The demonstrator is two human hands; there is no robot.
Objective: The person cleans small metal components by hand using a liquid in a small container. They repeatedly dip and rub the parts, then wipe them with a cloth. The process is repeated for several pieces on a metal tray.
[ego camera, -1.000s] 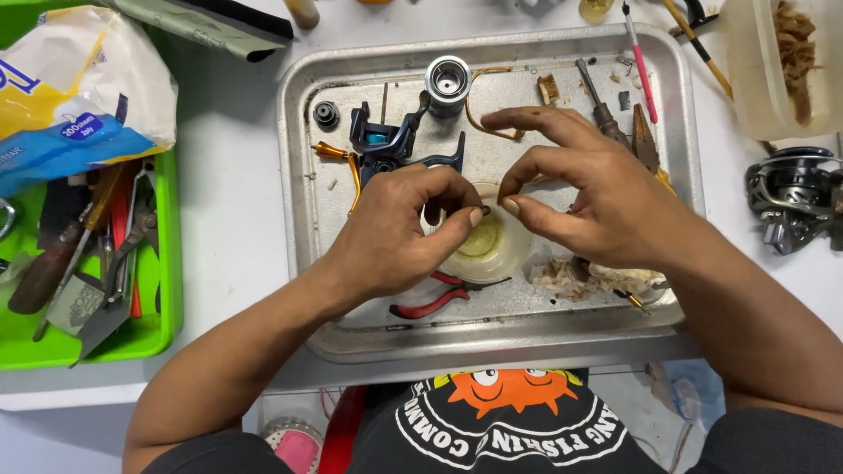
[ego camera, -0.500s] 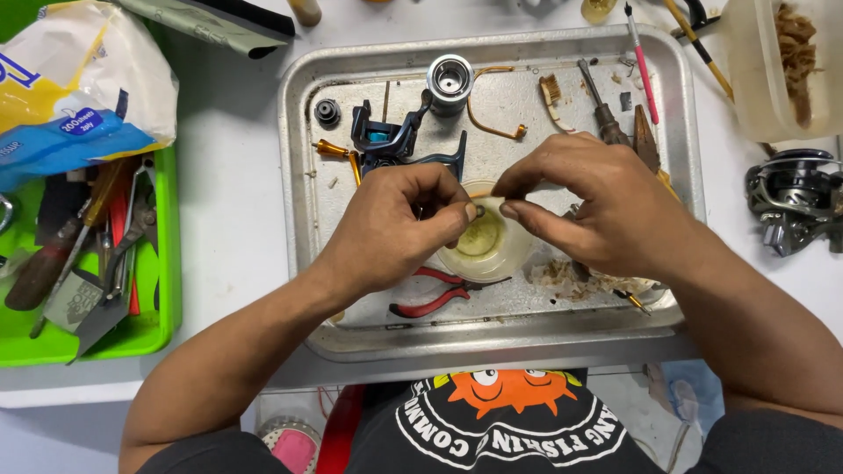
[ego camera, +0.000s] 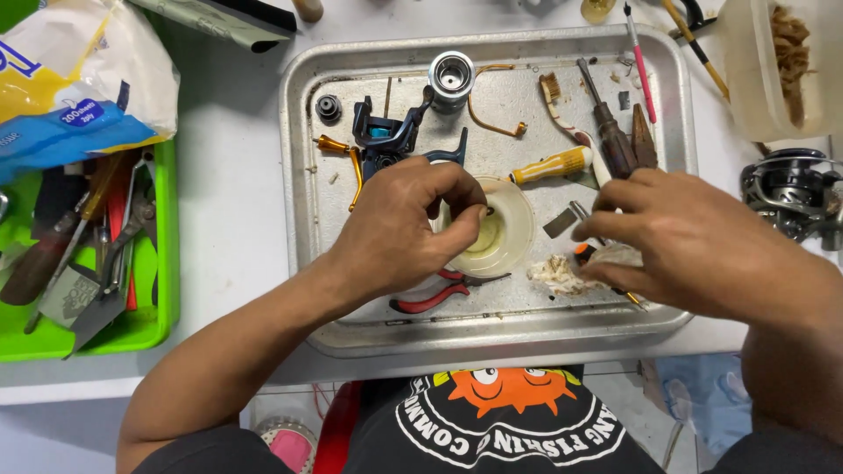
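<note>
My left hand [ego camera: 399, 233] is curled over the small clear dish [ego camera: 496, 230] in the metal tray [ego camera: 299, 175], fingertips pinched together at its rim; whatever they grip is too small to make out. My right hand [ego camera: 694, 246] covers a wad of dirty cloth [ego camera: 558, 274], fingers closed, contents hidden. Red-handled pliers [ego camera: 430, 298] lie half under my left wrist. Half a second ago both hands met over the dish; the right has since moved away.
</note>
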